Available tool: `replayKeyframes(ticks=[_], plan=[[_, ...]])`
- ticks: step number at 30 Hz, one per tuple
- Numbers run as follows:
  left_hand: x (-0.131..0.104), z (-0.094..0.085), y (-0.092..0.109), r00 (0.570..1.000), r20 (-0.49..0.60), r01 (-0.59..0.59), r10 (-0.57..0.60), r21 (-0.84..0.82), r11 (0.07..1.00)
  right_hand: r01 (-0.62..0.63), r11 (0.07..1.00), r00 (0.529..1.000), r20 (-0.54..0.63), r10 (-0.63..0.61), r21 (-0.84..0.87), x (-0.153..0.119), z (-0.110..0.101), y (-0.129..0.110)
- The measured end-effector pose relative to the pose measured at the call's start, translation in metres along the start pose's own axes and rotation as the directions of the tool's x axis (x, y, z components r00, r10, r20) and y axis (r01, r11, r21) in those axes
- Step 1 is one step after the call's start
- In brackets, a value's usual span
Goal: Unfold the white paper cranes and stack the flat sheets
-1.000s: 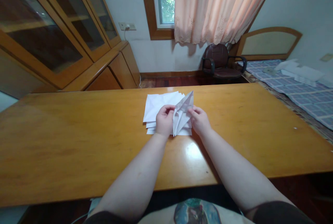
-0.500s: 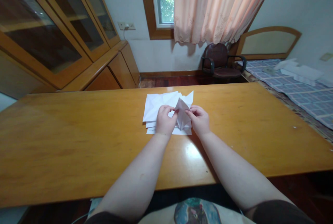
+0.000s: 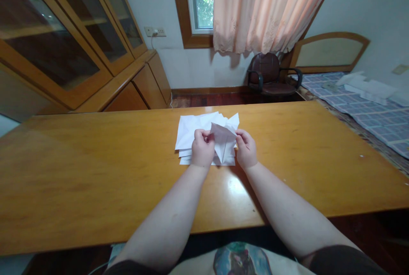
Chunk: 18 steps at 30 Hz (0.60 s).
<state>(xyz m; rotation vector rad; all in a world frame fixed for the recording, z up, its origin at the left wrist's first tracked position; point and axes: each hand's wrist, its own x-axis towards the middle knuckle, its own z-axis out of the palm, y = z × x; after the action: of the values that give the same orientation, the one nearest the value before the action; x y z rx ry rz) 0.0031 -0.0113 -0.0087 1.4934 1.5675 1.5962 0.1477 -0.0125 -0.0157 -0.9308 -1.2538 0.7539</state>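
A folded white paper is held up between my two hands, its flaps spread and its lower end narrowing to a point. My left hand pinches its left edge. On the other side, my right hand grips the right edge between thumb and fingers. Beneath and behind lies a pile of white paper sheets, spread unevenly on the wooden table. The held paper and my left hand hide part of the pile.
Beyond the table stand a dark office chair and, at the right, a bed with white pieces on it. A wooden cabinet with glass doors is at the left. Small specks dot the table's right part.
The folded paper has opened wider, its top going from a narrow peak to a broad edge. My right fingers have shifted slightly outward along with its right side.
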Motion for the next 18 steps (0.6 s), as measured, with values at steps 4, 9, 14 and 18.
replayKeyframes(ticks=[4,9,14,18], plan=[[0.003,-0.003,0.003,0.998,-0.060,0.029,-0.036,-0.099,0.995,-0.137,0.956,0.991,0.027,0.135,0.260,0.000,0.003,0.001],[0.003,-0.004,0.009,1.000,0.019,0.028,-0.025,-0.207,0.978,-0.267,0.916,0.964,0.070,0.258,0.298,0.006,0.009,0.002],[0.000,0.004,0.006,0.965,0.222,0.205,-0.140,-0.308,0.929,-0.361,0.916,0.927,0.177,0.332,0.175,0.006,0.012,-0.002],[0.002,0.004,0.005,0.949,0.255,0.244,-0.184,-0.226,0.943,-0.362,0.920,0.924,0.189,0.333,0.149,0.003,0.012,-0.005]])
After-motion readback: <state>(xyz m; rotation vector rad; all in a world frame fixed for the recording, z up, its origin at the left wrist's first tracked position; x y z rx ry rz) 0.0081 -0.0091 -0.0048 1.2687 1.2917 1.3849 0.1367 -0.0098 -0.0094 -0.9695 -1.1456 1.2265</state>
